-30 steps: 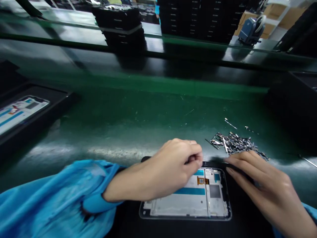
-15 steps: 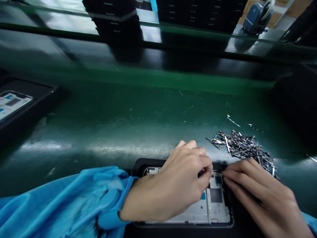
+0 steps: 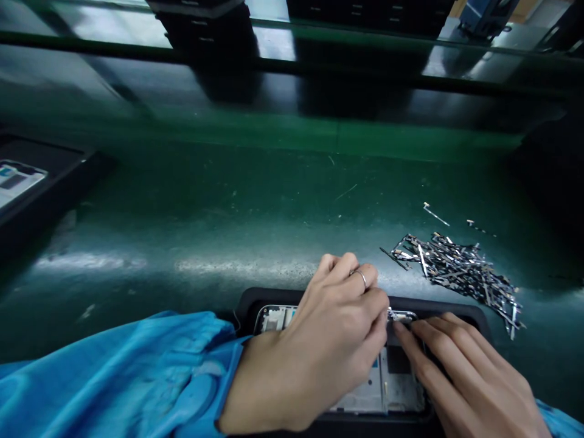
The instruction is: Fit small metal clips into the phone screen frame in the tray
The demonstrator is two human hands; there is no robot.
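Note:
A phone mid-frame, silvery inside with a dark rim, lies in a black padded tray at the bottom middle. Across it reaches my left hand, fingers curled in and closed at the frame's upper edge. What they pinch is hidden behind the knuckles. My right hand rests over the frame's right end, fingers stretched out and one fingertip touching near the upper right corner. Nothing shows in its grasp. Beyond the right hand lies a pile of thin flex cables.
Two loose flex cables lie behind the pile on the green table. At left, another black tray holds a similar phone frame. Black stacked trays and a blue tape dispenser stand at the back.
My right hand has shifted left over the frame, its pinched fingertips spreading apart. My left hand stays closed at the upper edge. The view has tilted slightly down.

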